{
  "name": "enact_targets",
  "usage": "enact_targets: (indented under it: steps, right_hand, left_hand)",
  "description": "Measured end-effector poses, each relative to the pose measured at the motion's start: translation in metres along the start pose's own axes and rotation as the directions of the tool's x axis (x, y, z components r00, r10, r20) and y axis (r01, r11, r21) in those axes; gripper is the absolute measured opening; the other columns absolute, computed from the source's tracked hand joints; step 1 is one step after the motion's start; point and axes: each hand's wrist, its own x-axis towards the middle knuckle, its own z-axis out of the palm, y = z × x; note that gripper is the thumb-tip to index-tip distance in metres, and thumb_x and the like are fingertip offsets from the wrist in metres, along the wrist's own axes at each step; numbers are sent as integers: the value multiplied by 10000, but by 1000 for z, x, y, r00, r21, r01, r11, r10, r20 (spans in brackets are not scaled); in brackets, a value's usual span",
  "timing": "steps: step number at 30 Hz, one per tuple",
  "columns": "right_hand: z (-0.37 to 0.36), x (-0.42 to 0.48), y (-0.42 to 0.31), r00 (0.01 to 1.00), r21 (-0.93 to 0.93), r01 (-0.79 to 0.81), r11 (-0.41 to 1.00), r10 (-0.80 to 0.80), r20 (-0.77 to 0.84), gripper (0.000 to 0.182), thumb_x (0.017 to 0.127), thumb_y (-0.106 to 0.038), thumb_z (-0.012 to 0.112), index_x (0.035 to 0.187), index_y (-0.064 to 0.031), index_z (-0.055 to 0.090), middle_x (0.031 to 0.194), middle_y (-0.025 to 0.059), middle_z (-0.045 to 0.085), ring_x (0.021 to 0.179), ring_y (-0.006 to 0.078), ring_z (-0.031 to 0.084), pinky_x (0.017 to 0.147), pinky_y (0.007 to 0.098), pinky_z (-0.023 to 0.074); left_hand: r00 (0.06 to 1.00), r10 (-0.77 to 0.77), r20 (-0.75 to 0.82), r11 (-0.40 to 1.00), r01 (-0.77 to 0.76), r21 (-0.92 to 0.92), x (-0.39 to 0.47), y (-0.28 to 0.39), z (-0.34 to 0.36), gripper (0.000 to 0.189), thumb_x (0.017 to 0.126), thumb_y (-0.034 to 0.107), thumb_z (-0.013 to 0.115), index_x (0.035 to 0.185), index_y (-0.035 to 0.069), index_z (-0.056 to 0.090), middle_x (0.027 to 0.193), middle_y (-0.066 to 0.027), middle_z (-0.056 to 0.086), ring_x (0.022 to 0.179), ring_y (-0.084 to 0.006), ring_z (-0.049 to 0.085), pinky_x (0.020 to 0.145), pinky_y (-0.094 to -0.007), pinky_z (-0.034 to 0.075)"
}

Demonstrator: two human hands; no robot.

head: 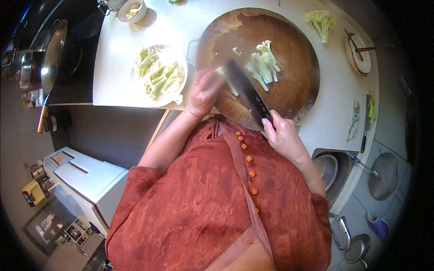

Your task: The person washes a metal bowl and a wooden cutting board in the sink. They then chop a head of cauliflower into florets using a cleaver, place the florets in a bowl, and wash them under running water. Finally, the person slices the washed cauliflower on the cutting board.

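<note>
My right hand grips the handle of a dark cleaver, its blade slanting over the left part of a round wooden chopping board. My left hand, blurred, is at the board's left edge beside the blade, and a cauliflower piece shows at its fingertips; the grip itself is unclear. One thin slice lies close to the blade. Right of the cleaver, several cut cauliflower florets lie on the board. A white plate to the left holds more cauliflower pieces.
A small bowl stands at the upper left, near the black stove with a wok. At the right are a cauliflower chunk, a bowl with chopsticks, a knife by the counter's edge, and a sink.
</note>
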Motion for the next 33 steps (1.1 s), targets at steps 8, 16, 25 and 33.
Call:
enact_targets:
  steps: [8, 16, 25, 33]
  right_hand:
    - [0, 6, -5, 999, 48, -23, 999, 21, 40, 161, 905, -111, 543, 847, 17, 465, 639, 290, 529, 671, 483, 559, 543, 518, 425]
    - [19, 47, -26, 1000, -109, 4, 994, -4, 1, 170, 919, -148, 518, 891, 5, 452, 706, 286, 588, 680, 485, 592, 576, 541, 459]
    - [-36, 34, 12, 957, 17, -123, 992, 123, -261, 168, 906, -141, 563, 871, 17, 519, 650, 255, 551, 602, 436, 565, 522, 453, 428]
    - [-40, 31, -6, 998, 1, 2, 1000, -2, -57, 192, 895, -148, 574, 846, 20, 496, 678, 276, 505, 662, 472, 496, 543, 448, 414]
  left_hand:
    - [1000, -11, 12, 1000, 12, -22, 3, 0, -1, 268, 669, -40, 703, 909, 80, 691, 947, -76, 573, 893, -263, 564, 748, -346, 459]
    - [999, -37, 19, 999, 38, -33, 6, -2, -1, 249, 668, -31, 696, 890, 82, 690, 927, -71, 573, 890, -264, 549, 767, -355, 456]
    - [951, -289, 107, 942, 302, -147, 54, 20, 36, 303, 774, 28, 690, 1068, 80, 637, 1060, -137, 517, 875, -249, 590, 713, -347, 524]
    - [887, -418, -197, 908, 405, -104, 101, -41, -39, 271, 822, 30, 682, 1088, 33, 630, 1063, -104, 556, 912, -167, 636, 721, -264, 557]
